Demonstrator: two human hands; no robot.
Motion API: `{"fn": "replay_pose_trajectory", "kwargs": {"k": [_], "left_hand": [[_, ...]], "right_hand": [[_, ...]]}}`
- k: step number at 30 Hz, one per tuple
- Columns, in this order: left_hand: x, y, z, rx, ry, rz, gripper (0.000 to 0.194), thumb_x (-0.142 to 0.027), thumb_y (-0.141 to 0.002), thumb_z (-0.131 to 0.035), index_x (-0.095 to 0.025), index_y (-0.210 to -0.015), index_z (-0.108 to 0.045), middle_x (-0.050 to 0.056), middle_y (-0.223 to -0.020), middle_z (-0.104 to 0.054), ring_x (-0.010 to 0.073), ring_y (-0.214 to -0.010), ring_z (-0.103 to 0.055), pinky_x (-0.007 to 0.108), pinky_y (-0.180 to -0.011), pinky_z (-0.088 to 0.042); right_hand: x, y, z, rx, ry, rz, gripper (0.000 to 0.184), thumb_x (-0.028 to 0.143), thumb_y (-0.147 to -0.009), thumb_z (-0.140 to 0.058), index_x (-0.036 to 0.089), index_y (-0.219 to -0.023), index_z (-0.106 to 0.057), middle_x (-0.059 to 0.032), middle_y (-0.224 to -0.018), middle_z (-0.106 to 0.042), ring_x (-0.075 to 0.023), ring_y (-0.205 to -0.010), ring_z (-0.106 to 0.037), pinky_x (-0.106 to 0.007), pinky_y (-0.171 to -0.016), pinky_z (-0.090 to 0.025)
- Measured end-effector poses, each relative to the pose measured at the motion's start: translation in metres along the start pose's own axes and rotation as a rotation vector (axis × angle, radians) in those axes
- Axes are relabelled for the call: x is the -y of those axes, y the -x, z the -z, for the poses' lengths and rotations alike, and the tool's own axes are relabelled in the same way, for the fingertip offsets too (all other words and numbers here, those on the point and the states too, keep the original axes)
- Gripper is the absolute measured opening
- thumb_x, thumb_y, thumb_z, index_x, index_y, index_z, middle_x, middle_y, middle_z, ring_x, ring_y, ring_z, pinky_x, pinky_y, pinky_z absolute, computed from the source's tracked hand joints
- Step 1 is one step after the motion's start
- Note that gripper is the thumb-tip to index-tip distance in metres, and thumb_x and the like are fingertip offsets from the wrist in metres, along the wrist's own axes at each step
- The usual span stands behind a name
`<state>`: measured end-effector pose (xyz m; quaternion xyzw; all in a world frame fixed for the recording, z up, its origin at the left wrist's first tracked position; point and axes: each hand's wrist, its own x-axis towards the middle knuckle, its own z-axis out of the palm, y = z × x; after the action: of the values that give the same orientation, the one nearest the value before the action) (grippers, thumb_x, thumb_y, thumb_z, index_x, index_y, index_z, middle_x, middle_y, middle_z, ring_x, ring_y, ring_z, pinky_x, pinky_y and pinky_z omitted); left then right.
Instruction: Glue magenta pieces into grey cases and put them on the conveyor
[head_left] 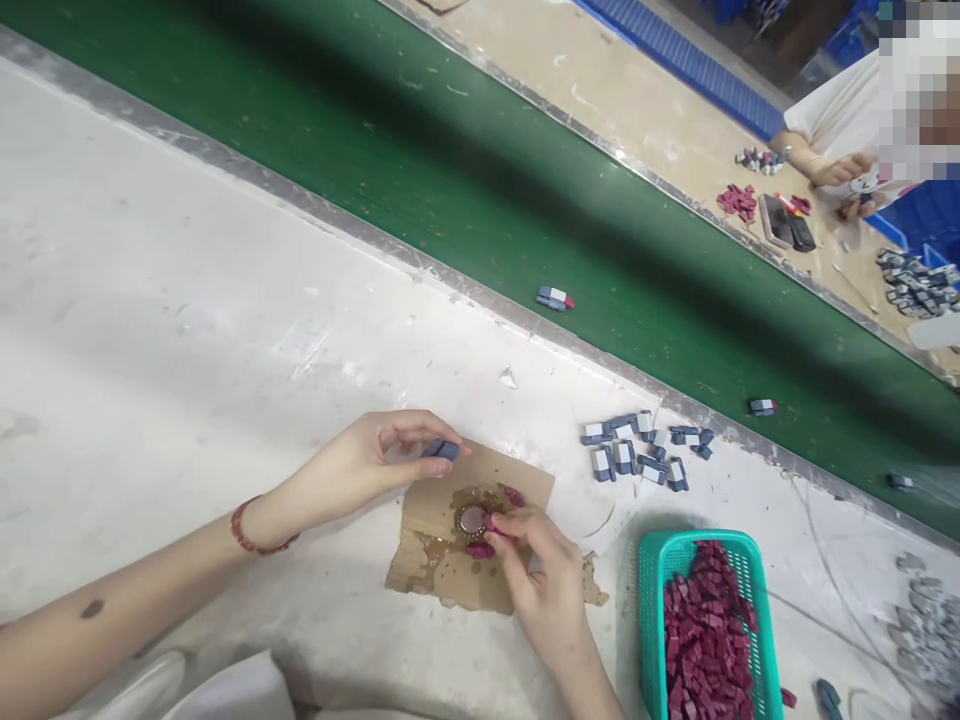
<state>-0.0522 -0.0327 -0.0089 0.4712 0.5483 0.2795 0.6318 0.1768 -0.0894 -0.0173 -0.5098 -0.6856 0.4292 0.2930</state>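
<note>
Over stained cardboard (pixel 435 560), left hand (pixel 360 465) grip pinches a grey block (pixel 441 450).

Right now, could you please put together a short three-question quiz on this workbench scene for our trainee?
1. True or false: the left hand pinches a small grey-blue block above the cardboard sheet.
2. What fills the teal basket? A) dark red pieces B) grey blocks C) screws
3. Fill in: the right hand has its fingers at a round metal ____ on the stained cardboard.

Key: 1 true; 2 A, the dark red pieces; 3 cap.
</note>
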Motion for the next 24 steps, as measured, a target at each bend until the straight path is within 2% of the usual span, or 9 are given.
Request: {"fn": "replay_pose_trajectory", "kwargs": {"k": [2, 5, 9, 13, 16, 20, 24], "left_hand": [[0.001, 0.002, -0.003, 0.005, 0.11, 0.042, 0.03, -0.042, -0.07, -0.077, -0.02, -0.087, -0.066, 0.008, -0.094, -0.075, 0.0278, -0.089, -0.068, 0.035, -0.077, -0.054], [0.006, 0.003, -0.008, 0.014, 0.277, 0.083, 0.034, -0.041, -0.069, -0.078, -0.019, -0.084, -0.058, 0.009, -0.094, -0.074, 0.0221, -0.077, -0.067, 0.032, -0.069, -0.054], [0.013, 0.004, -0.012, 0.023, 0.394, 0.12, 0.035, -0.039, -0.071, -0.078, -0.02, -0.09, -0.056, 0.007, -0.093, -0.072, 0.0189, -0.076, -0.065, 0.03, -0.068, -0.053], [0.017, 0.006, -0.013, 0.087, 0.362, 0.131, 0.037, -0.034, -0.071, -0.076, -0.021, -0.103, -0.063, 0.007, -0.103, -0.069, 0.0209, -0.089, -0.065, 0.031, -0.078, -0.053], [0.022, 0.006, -0.013, 0.107, 0.321, 0.125, 0.03, -0.034, -0.071, -0.076, -0.019, -0.096, -0.065, 0.006, -0.096, -0.068, 0.0205, -0.086, -0.064, 0.031, -0.076, -0.053], [0.027, 0.005, -0.016, 0.069, 0.356, 0.102, 0.031, -0.037, -0.07, -0.078, -0.019, -0.09, -0.062, 0.005, -0.095, -0.067, 0.0172, -0.077, -0.062, 0.026, -0.065, -0.053], [0.024, 0.006, -0.018, 0.09, 0.319, 0.12, 0.039, -0.038, -0.071, -0.076, -0.02, -0.104, -0.064, 0.008, -0.105, -0.068, 0.0172, -0.072, -0.063, 0.02, -0.046, -0.044]], "right_hand": [[0.003, -0.002, -0.002, 0.074, 0.143, 0.133, 0.018, 0.015, -0.096, -0.046, 0.02, -0.096, -0.064, -0.0044, -0.08, -0.068, -0.0179, -0.077, -0.066, -0.028, -0.069, -0.055], [0.005, -0.005, -0.006, 0.161, 0.378, 0.232, 0.024, 0.013, -0.098, -0.038, 0.018, -0.095, -0.061, -0.0044, -0.075, -0.065, -0.018, -0.067, -0.062, -0.028, -0.059, -0.052], [0.006, -0.005, -0.01, 0.171, 0.589, 0.323, 0.027, 0.008, -0.096, -0.034, 0.017, -0.093, -0.06, -0.0047, -0.069, -0.061, -0.0205, -0.065, -0.06, -0.029, -0.057, -0.05], [0.008, -0.005, -0.012, 0.192, 0.672, 0.351, 0.029, 0.003, -0.092, -0.035, 0.016, -0.097, -0.06, -0.0064, -0.073, -0.063, -0.0219, -0.071, -0.061, -0.03, -0.06, -0.051], [0.01, -0.006, -0.013, 0.205, 0.697, 0.367, 0.031, -0.001, -0.088, -0.035, 0.017, -0.096, -0.059, -0.0064, -0.074, -0.063, -0.0216, -0.071, -0.06, -0.03, -0.061, -0.051], [0.012, -0.007, -0.013, 0.197, 0.727, 0.357, 0.032, -0.002, -0.086, -0.035, 0.017, -0.095, -0.059, -0.0053, -0.073, -0.063, -0.0212, -0.069, -0.058, -0.03, -0.061, -0.05], [0.013, -0.008, -0.012, 0.186, 0.708, 0.359, 0.032, -0.004, -0.084, -0.034, 0.018, -0.085, -0.057, -0.0055, -0.072, -0.061, -0.0211, -0.068, -0.057, -0.029, -0.057, -0.048]]}}
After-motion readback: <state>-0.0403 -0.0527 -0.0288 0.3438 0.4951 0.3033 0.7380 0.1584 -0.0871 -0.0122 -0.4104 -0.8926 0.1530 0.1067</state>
